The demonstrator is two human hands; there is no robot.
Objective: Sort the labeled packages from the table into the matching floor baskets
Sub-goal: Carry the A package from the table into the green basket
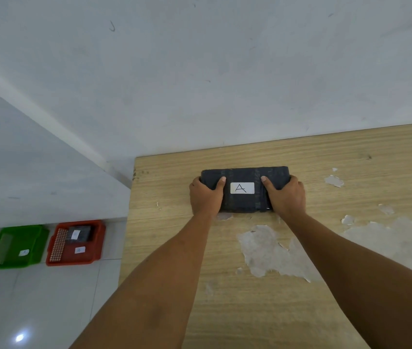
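A dark wrapped package (244, 176) with a white label marked A lies on the wooden table (350, 152) near its far left corner. My left hand (206, 196) grips the package's left end, thumb on top. My right hand (285, 195) grips its right end the same way. On the floor to the left stand a green basket (16, 246) with a small white label and a red basket (75, 244) labelled B. The red basket holds another dark package (79, 233) with a white label.
The table's left edge runs down beside the tiled floor (36, 298). Its veneer is peeled in pale patches (267, 250) in front of and right of the package. A white wall (200, 71) stands directly behind the table.
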